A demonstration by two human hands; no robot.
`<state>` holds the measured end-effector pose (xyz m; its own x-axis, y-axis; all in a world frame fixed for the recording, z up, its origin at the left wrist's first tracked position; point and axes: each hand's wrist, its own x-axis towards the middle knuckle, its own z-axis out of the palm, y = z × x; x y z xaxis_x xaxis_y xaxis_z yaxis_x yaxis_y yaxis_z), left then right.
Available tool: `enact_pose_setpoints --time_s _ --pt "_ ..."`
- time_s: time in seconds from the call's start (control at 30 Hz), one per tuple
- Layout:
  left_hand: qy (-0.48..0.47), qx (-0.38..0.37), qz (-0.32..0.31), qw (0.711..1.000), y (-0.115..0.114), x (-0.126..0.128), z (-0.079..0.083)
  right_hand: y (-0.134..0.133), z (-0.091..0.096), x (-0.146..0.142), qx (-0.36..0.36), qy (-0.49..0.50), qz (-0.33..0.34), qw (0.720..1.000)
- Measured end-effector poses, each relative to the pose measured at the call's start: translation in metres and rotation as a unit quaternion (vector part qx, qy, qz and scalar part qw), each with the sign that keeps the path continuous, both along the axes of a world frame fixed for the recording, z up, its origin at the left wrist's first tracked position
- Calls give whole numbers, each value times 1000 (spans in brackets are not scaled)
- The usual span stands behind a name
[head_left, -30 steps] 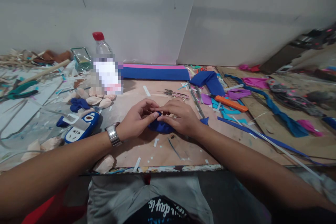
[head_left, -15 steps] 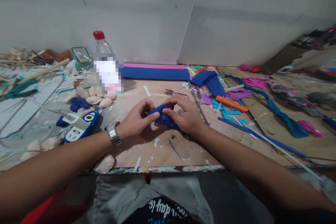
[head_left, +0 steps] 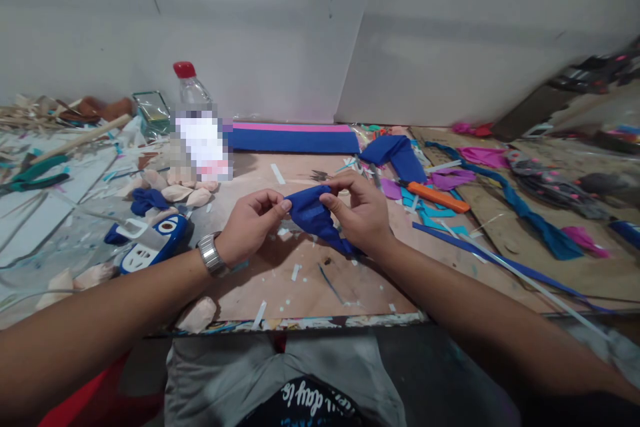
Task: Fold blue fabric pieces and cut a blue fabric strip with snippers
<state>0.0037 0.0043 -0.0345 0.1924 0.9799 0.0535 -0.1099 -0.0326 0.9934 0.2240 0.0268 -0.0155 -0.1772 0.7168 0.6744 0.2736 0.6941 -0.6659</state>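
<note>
From where I sit, the blue cloth point(head_left: 313, 215) reads as light and soft: it creases between the fingers and narrows to a limp lower end, so I'd expect it to bend freely and push back hardly at all. Its surface looks matt, so I judge it unlikely to slide from a pinch, and it doesn't strike me as fragile. I'd take it by a corner and the top edge, lightly, since pinching the middle would only bunch it.

That is roughly how I have it. My left hand point(head_left: 251, 221) has its grip pinched on the left corner, thumb on the near side and the other fingers curled behind. My right hand point(head_left: 367, 215) has its grip on the top edge between thumb and fingers, the lower end running in under the palm. The cloth spans the two over the middle of the worktop point(head_left: 280, 280), well in from the near edge; whether its lower end touches down, I can't tell. Both forearms cross that near edge from wide apart and angle inward, a watch point(head_left: 211, 255) on the left wrist.
</note>
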Motion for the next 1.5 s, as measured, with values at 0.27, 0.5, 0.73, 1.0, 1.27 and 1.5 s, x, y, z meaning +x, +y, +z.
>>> enact_pose_setpoints --time_s 0.27,0.5,0.73,1.0,1.27,1.5 --pt "30 12 -13 999 -3 2 5 3 -5 1 -39 2 -6 999" --pt "44 48 -18 998 -2 2 1 6 -6 3 -43 -10 -27 999" --pt "57 108 -29 992 -4 2 -1 6 -2 1 66 -163 69 982" --pt "9 96 -97 991 -2 5 -8 3 -5 0 87 -206 124 967" --pt "45 128 -31 990 1 2 -5 -6 4 0 2 -249 81 965" --pt "75 130 -23 988 1 1 -7 -7 3 -2 0 -263 92 960"
